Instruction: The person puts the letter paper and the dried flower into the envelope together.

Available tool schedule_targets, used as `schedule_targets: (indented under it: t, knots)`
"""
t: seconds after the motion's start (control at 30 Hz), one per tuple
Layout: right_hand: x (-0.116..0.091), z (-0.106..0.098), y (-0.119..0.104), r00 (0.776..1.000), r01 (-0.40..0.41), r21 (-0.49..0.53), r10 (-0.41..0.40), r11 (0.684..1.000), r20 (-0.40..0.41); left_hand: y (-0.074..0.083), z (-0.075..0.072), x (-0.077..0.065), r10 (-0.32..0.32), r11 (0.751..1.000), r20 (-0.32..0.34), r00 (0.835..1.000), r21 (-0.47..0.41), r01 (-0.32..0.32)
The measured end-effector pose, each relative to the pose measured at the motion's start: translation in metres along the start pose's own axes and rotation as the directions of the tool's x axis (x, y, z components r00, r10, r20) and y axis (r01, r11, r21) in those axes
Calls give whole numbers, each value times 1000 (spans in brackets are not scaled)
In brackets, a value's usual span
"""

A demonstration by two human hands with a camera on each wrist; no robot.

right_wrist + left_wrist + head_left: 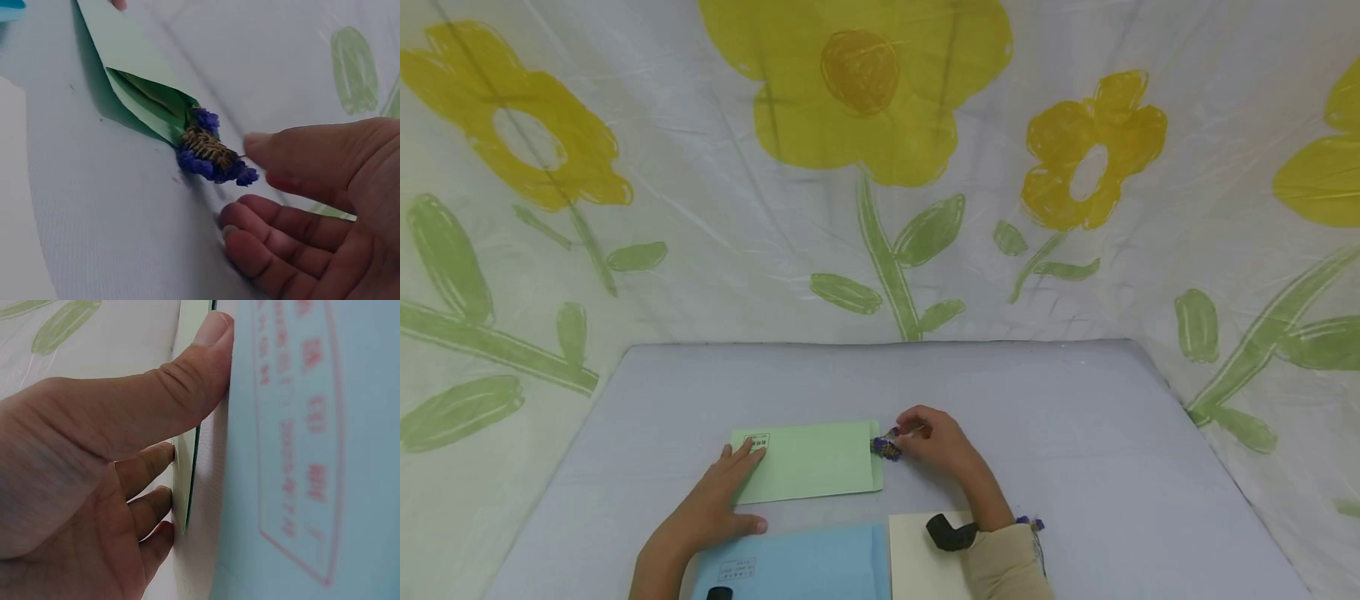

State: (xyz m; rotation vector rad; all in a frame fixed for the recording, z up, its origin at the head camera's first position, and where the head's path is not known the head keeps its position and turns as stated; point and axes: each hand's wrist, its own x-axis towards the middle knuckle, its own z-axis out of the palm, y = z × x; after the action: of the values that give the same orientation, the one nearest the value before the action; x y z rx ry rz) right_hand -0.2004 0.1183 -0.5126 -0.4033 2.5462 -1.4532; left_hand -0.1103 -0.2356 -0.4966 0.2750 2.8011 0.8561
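Note:
A pale green envelope (820,458) lies on the table, its right end gaping. My left hand (722,500) rests with straight fingers on its left end, near the printed box. The left thumb touches or hovers over the blue envelope (369,456); I cannot tell which. At the green envelope's mouth sits a dried flower sprig (209,153) with purple and brownish blooms, partly inside the opening. My right hand (940,442) pinches the sprig's thin stem between thumb and a finger, the grip partly hidden in the right wrist view. Its other fingers are curled below.
A blue envelope (797,562) lies in front of the green one, with a cream envelope (917,562) to its right, partly under the right sleeve (1007,558). Another purple sprig (1037,524) shows beside that sleeve. A flower-printed curtain (737,250) stands behind the table.

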Motion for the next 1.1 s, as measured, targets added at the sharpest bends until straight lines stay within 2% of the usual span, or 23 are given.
schedule_targets:
  t: [0.23,0.63,1.1]
  knots:
    - [0,3,0,997,25,18,-26,1000,77,2,0,-1,-5,1000,3,1000,-8,5]
    - [1,13,-5,1000,-8,-24,8,1000,-1,2,0,0,-19,1000,6,1000,-6,19]
    - [1,20,-7,999,53,-25,-53,998,-5,1,0,-1,-7,1000,-1,1000,-22,7]
